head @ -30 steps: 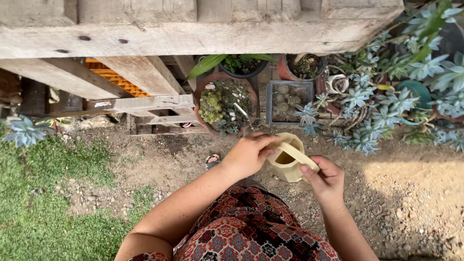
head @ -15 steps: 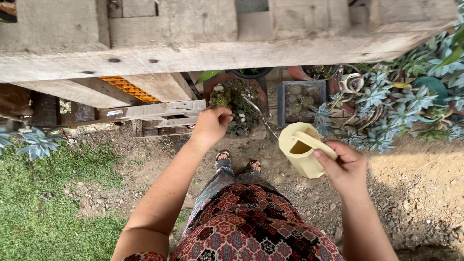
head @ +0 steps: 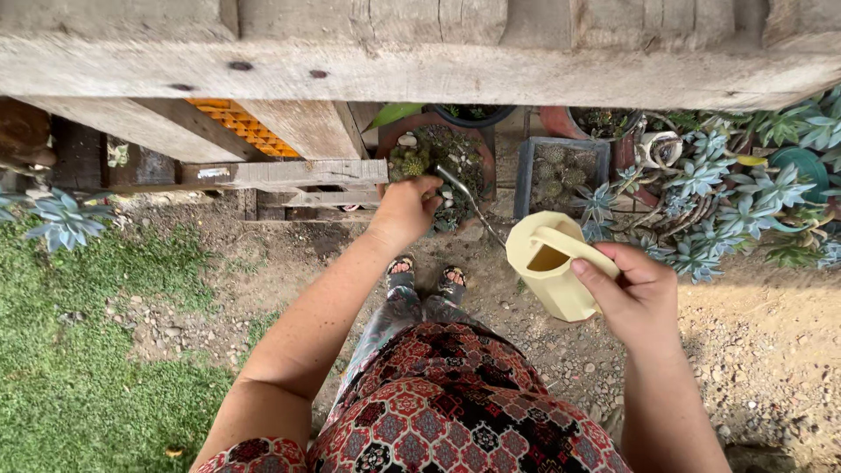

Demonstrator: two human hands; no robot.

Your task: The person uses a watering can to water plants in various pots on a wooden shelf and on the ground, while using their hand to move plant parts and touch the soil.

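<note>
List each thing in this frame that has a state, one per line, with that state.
Watering can: pale yellow, held by its handle, roughly level, thin spout pointing toward the pots.
Right hand: closed on the can's handle.
Left hand: extended over the round terracotta pot, fingers curled; whether it touches the plants, cannot tell.
Round terracotta pot: upright, filled with small cacti and pebbles.
Square grey pot: upright, planted with cacti.

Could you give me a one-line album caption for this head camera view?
Right hand holds a pale yellow watering can while the left hand reaches to a round pot of succulents.
</note>
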